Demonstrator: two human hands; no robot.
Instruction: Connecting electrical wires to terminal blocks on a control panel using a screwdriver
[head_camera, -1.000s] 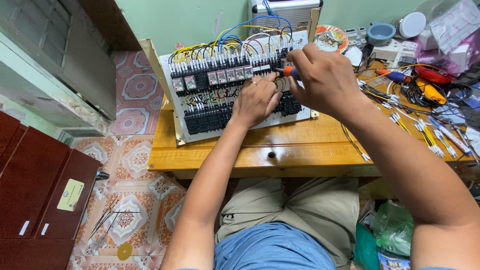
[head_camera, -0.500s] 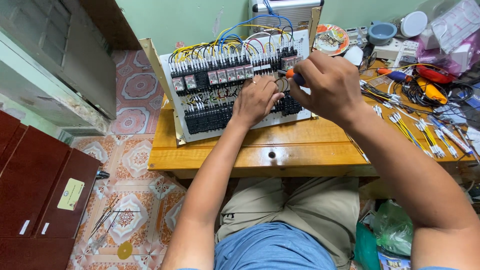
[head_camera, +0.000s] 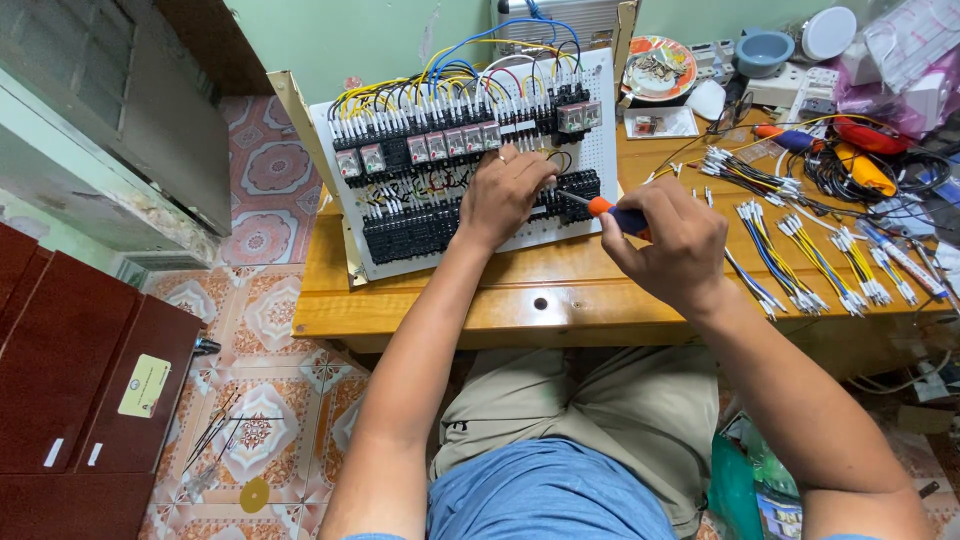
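A white perforated wiring panel (head_camera: 600, 150) stands tilted on the wooden table (head_camera: 560, 290), with rows of relays, black terminal blocks and blue, yellow and red wires. My left hand (head_camera: 505, 195) rests on the middle of the panel, fingers pressed on the terminal blocks and wires. My right hand (head_camera: 670, 245) grips a screwdriver (head_camera: 605, 208) with an orange and blue handle. Its metal tip points left at the black terminal block beside my left hand.
Bundles of cut wires (head_camera: 800, 240) with white ferrules lie on the table to the right. Behind them are a patterned plate (head_camera: 660, 68), a blue bowl (head_camera: 762, 52), tools and cable clutter. A dark red cabinet (head_camera: 80, 390) stands on the tiled floor at left.
My right hand has dropped down and right from the upper relay row, and the screwdriver tip now points at the lower terminal block. My left hand has stayed on the panel.
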